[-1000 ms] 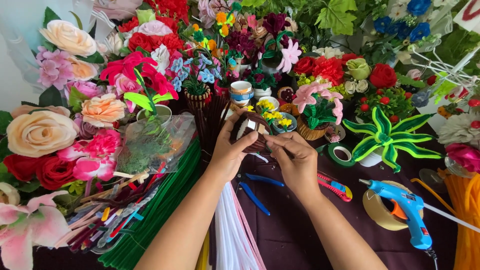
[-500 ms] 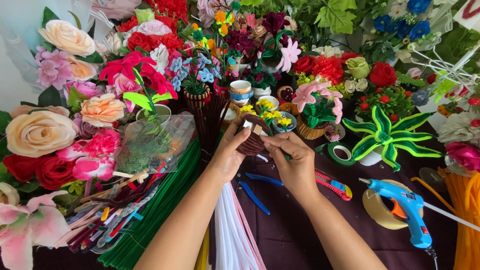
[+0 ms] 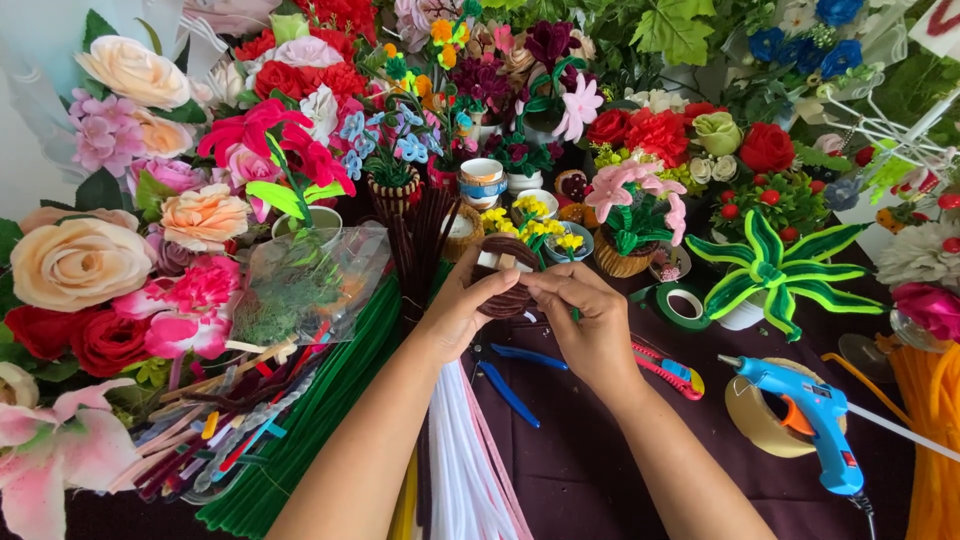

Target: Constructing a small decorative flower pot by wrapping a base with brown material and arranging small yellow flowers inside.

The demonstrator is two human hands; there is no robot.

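Both hands, left hand (image 3: 455, 315) & right hand (image 3: 590, 320), pinch brown coil basket (image 3: 505, 290) (fingers closed round rim).

Two hands meet over a table full of colourful flowers. The left hand (image 3: 455, 315) and the right hand (image 3: 590, 320) both hold a small brown basket (image 3: 503, 275). A blue glue gun (image 3: 805, 420) lies nearby.

A small round basket wound from dark brown fuzzy pipe cleaner (image 3: 505, 285) is held up above the dark table. Its rim is tilted toward the camera, and pale pieces are seen inside it.
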